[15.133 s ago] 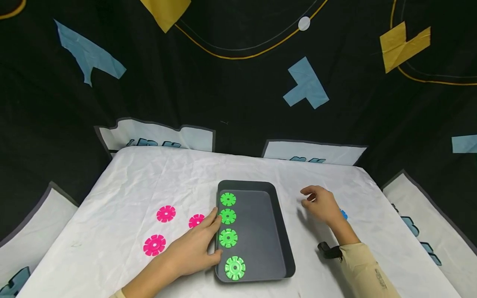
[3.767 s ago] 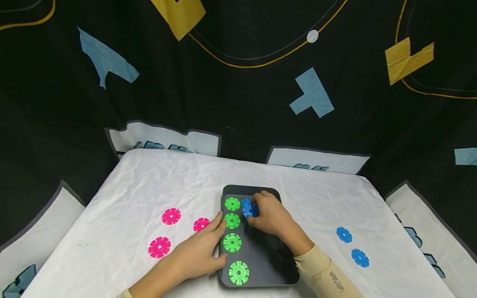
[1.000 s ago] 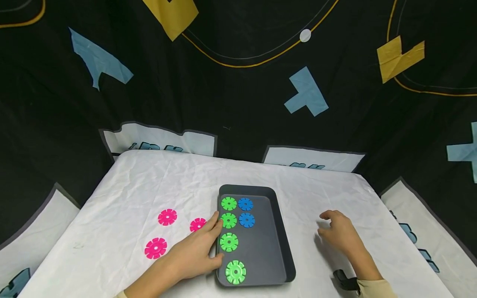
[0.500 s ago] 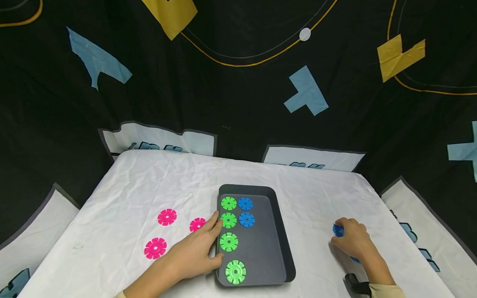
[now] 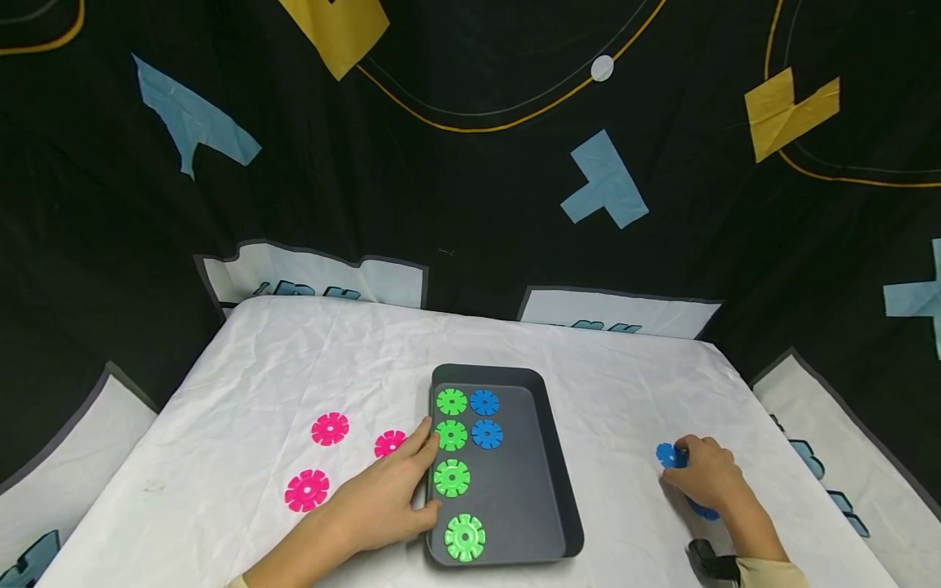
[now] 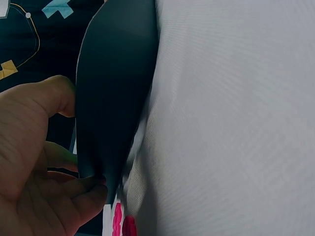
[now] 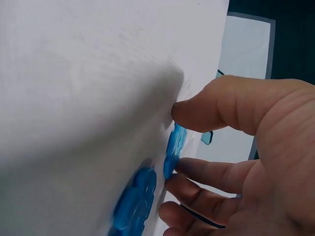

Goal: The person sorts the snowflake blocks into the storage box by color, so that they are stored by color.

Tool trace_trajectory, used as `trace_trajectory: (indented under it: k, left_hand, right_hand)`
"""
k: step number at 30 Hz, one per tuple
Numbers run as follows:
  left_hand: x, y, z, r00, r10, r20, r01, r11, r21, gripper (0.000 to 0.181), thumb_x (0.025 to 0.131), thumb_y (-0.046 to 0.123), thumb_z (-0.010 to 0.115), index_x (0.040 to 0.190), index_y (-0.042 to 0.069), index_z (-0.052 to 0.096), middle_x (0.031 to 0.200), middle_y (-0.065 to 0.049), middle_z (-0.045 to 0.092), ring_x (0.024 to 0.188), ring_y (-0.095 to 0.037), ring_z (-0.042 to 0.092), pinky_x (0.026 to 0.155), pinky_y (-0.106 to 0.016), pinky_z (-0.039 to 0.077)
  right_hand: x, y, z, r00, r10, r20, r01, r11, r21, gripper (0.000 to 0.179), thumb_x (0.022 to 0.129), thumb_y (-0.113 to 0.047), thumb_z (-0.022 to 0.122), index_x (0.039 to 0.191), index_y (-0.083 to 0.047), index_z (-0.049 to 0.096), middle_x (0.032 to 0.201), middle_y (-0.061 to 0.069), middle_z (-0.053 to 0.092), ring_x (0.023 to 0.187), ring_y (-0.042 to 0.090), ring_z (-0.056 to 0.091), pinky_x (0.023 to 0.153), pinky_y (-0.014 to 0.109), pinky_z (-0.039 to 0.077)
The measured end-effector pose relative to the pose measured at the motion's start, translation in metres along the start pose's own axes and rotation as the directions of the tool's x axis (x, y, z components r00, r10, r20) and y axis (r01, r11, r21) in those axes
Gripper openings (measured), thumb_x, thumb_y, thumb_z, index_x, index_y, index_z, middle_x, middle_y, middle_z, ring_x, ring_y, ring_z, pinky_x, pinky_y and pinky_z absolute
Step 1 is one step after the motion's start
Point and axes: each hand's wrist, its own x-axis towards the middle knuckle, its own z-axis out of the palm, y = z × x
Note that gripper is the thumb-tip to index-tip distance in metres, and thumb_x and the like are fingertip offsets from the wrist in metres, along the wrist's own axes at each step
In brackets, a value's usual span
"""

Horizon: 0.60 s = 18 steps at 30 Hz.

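Observation:
A dark grey rectangular tray (image 5: 518, 490) stands mid-table, with several green notched discs (image 5: 452, 478) down its left side and two blue ones (image 5: 487, 434) beside the upper pair. My left hand (image 5: 390, 502) rests its fingertips and thumb along the tray's left rim; in the left wrist view its fingers (image 6: 86, 199) touch the dark tray wall (image 6: 115, 88). At the right, my right hand (image 5: 707, 472) pinches a blue notched disc (image 5: 667, 454) by its edge, low over the cloth. Just behind that hand lies another blue disc (image 5: 704, 511), partly covered by it.
Three pink notched discs (image 5: 306, 490) lie on the white cloth (image 5: 220, 457) left of the tray, one close to my left fingers. A dark curtain (image 5: 470, 204) with blue and yellow tape pieces hangs behind the table.
Over the last second my right hand has moved right and nearer to me, onto a blue disc. Earlier, two blue discs came into the tray. The left hand has stayed at the rim.

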Motion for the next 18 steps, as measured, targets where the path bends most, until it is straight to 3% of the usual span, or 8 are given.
trace_trajectory:
  k: [10,18]
  left_hand:
    - [0.0003,0.0001,-0.0003,1.0,0.003,-0.001,-0.003,1.0,-0.001,0.082,0.082,0.03,0.069,0.148,-0.004,0.035,0.159,-0.017,0.019,0.141,-0.024,0.031,0.105,-0.042,0.039]
    - [0.0001,0.0008,-0.001,1.0,0.002,0.0,-0.002,1.0,-0.003,0.082,0.082,0.03,0.069,0.147,-0.005,0.035,0.159,-0.017,0.019,0.141,-0.025,0.031,0.105,-0.043,0.039]
  right_hand:
    - [0.0031,-0.0005,0.0003,0.998,-0.048,-0.044,0.051,0.996,0.069,0.053,0.076,-0.025,0.073,0.112,0.01,0.056,0.095,0.018,0.062,0.086,0.033,0.06,0.072,0.054,0.05]
    - [0.0037,-0.0041,0.0022,0.998,-0.028,-0.062,0.032,0.998,0.055,0.053,0.075,-0.029,0.074,0.11,0.005,0.053,0.096,0.019,0.062,0.087,0.035,0.059,0.073,0.055,0.04]
